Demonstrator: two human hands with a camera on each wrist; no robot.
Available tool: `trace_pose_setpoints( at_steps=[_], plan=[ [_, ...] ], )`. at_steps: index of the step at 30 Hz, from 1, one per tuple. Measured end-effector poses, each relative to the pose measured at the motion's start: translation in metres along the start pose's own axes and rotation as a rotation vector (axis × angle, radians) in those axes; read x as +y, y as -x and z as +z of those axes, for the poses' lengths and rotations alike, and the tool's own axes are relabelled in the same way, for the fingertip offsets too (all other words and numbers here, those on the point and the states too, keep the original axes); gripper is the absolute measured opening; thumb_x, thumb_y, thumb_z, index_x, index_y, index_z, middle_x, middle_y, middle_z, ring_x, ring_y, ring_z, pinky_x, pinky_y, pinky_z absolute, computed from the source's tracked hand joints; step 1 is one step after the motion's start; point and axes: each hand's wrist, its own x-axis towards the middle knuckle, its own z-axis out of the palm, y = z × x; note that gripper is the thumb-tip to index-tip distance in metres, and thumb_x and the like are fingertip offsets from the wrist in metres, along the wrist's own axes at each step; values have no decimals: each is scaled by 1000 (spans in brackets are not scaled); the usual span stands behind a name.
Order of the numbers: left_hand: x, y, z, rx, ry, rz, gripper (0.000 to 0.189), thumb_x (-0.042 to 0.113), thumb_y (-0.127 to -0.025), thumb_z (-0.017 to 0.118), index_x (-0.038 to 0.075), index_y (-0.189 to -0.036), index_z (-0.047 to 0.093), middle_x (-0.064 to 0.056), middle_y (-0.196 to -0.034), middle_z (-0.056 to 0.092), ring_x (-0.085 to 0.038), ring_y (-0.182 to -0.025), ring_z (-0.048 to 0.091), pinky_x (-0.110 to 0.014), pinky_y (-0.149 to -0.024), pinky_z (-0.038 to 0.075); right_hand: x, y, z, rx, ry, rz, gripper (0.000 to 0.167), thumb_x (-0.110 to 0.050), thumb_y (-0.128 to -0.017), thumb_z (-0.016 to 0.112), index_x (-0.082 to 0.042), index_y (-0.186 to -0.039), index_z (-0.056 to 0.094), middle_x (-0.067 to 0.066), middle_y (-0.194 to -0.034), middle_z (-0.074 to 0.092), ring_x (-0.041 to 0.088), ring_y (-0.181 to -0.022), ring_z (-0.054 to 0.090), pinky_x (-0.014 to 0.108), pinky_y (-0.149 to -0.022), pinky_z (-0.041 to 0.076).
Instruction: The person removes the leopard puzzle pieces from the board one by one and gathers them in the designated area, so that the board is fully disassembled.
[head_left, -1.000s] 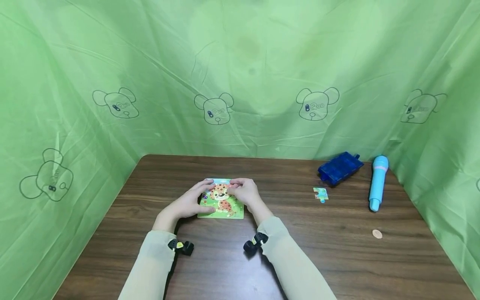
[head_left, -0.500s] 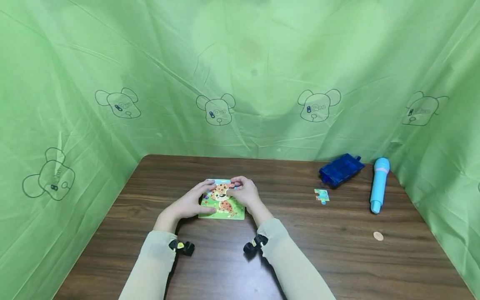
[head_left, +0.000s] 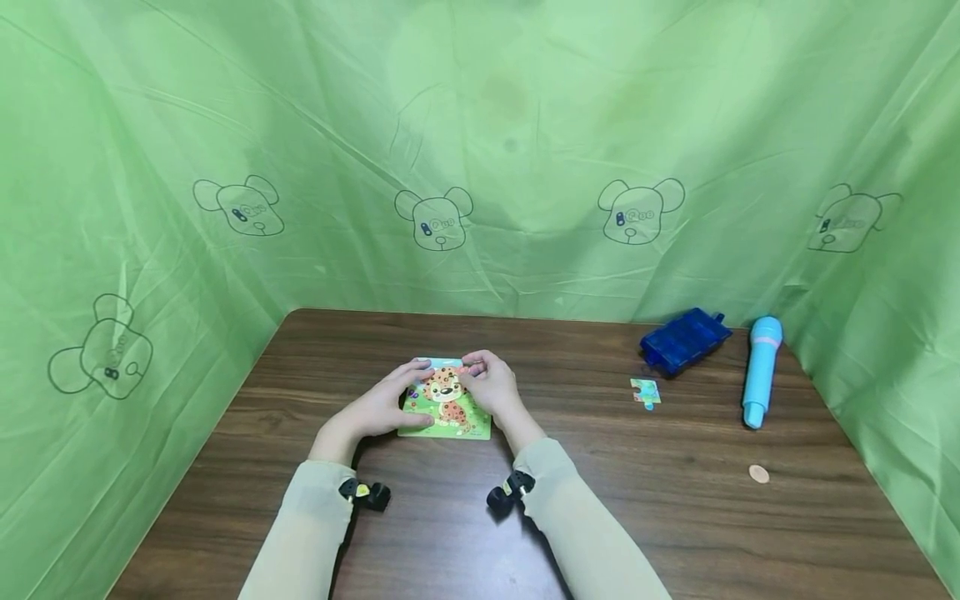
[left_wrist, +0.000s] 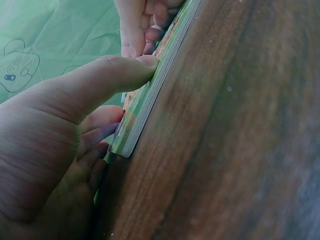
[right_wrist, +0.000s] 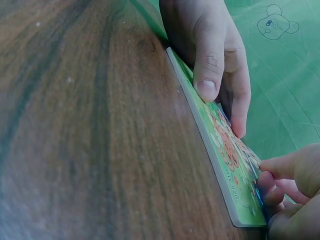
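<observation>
A square jigsaw puzzle (head_left: 447,406) with a spotted leopard cub on green lies flat on the brown table. My left hand (head_left: 378,406) grips its left side, the thumb on the near edge and the fingers at the far edge. In the left wrist view, the left thumb (left_wrist: 142,62) presses on the puzzle's face. My right hand (head_left: 491,385) is at the far right corner, its curled fingers pinching a small blue puzzle piece mostly hidden by them. The right wrist view shows these right fingertips (right_wrist: 270,167) right at the puzzle's edge (right_wrist: 245,217).
A loose blue and green puzzle piece (head_left: 646,393) lies to the right. Behind it are a dark blue translucent case (head_left: 686,341) and a light blue toy microphone (head_left: 762,371). A pale round disc (head_left: 759,474) lies nearer. Green cloth (head_left: 525,275) hangs around the table.
My right fingers have shifted slightly at the puzzle's far right corner, with the thumb and fingers rearranged. My left hand keeps its place on the puzzle. The whole view has drifted slightly.
</observation>
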Motion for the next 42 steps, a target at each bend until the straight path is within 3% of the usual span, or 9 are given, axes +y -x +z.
trace_pose_setpoints(
  at_steps=[7,20,42],
  plan=[
    [1,1,1,0,1,-4,93,43,-90,89,9,-166,47,-13,-178,30,-41,-165,22,-66,-129,25,1,0,1,14,62,-31,41,-6,-97,79,-12,-137,73,2,-96,70,10,-76,62,24,-66,50],
    [0,1,2,6,3,-8,95,46,-89,90,10,-166,47,-13,-178,30,-42,-165,21,-67,-129,24,2,2,1,10,59,-34,32,-5,-94,83,-11,-125,77,1,-92,69,11,-77,61,26,-67,50],
    [1,1,1,12,16,-16,97,44,-88,91,10,-166,45,-16,-178,28,-41,-165,22,-66,-129,25,2,4,-3,-8,-42,-12,28,-2,-95,80,-11,-121,75,1,-91,61,11,-75,56,23,-65,47]
  ],
)
